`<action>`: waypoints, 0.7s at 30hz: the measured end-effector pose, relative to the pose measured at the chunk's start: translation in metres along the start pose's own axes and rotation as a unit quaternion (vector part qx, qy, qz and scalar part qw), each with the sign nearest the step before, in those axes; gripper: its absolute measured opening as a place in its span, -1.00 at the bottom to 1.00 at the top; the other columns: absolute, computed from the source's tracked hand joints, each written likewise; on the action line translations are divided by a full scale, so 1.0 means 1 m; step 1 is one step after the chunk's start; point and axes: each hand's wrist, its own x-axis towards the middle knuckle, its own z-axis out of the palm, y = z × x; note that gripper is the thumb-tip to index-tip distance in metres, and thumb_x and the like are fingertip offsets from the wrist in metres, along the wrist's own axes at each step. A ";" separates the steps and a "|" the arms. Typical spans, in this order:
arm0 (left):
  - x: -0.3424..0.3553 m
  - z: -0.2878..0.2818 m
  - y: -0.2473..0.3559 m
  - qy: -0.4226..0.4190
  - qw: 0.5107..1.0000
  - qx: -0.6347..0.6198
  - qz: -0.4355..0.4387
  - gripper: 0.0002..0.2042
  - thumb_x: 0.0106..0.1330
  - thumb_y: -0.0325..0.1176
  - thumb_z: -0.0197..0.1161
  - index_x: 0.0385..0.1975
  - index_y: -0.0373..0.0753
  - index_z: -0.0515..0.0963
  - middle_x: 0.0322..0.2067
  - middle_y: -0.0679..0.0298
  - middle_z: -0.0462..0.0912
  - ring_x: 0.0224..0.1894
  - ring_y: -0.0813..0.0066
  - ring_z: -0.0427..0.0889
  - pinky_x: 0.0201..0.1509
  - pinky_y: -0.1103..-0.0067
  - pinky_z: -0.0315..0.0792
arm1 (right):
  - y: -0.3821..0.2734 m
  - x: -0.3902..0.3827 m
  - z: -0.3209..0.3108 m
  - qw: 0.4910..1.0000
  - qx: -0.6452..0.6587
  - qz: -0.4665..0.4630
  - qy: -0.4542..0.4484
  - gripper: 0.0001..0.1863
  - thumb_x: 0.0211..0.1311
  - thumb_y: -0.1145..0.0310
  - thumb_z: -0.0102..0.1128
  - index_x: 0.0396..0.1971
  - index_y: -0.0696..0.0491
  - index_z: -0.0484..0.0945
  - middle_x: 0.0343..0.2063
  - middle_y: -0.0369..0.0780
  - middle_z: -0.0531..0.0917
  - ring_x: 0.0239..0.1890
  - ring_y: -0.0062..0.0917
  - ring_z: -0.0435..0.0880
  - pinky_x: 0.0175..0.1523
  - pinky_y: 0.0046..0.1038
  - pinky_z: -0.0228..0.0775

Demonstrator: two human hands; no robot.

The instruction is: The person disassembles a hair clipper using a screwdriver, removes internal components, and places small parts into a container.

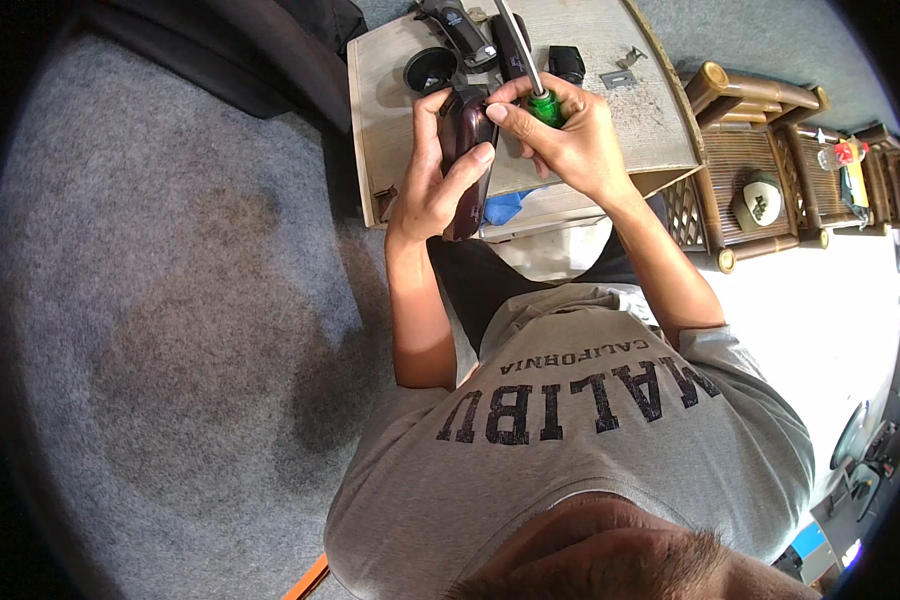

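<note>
I see left grip clasping dark device, right grip clutching green-handled screwdriver just beside it; worktop beyond both.

place: likely home | grey carpet | bamboo seating | cap

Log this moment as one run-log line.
left hand: holding dark maroon casing | right hand: holding green-handled screwdriver pointed away from body, touching casing's far end | table: black round dish, gray metal plate
</note>
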 end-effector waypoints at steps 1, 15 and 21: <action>0.000 0.000 0.000 0.001 1.000 -0.001 -0.002 -0.45 0.42 -0.41 0.25 0.32 -0.31 0.16 0.00 0.20 0.46 -0.04 0.53 0.47 0.10 0.53 0.41 | 0.001 0.000 0.000 1.000 0.000 0.000 0.000 -0.80 0.38 0.28 0.44 -0.18 0.10 0.72 -0.66 -0.41 0.58 -0.70 -0.84 0.43 -0.64 -0.68 0.16; -0.001 0.000 -0.001 0.011 0.998 0.061 0.024 -0.42 0.29 -0.37 0.37 0.25 -0.32 0.24 0.00 0.14 0.49 0.02 0.43 0.49 0.17 0.47 0.40 | -0.003 0.005 -0.015 0.989 0.104 0.055 -0.085 -0.80 0.29 0.32 0.51 -0.26 0.11 0.70 -0.68 -0.40 0.56 -0.75 -0.81 0.40 -0.65 -0.67 0.17; -0.002 -0.003 -0.005 -0.012 1.000 0.003 -0.002 -0.47 0.31 -0.34 0.35 0.21 -0.32 0.30 -0.12 0.16 0.58 -0.12 0.50 0.56 0.01 0.51 0.47 | -0.008 0.005 -0.018 0.978 0.139 0.094 -0.126 -0.76 0.27 0.28 0.54 -0.30 0.10 0.65 -0.60 -0.33 0.64 -0.76 -0.80 0.40 -0.66 -0.69 0.14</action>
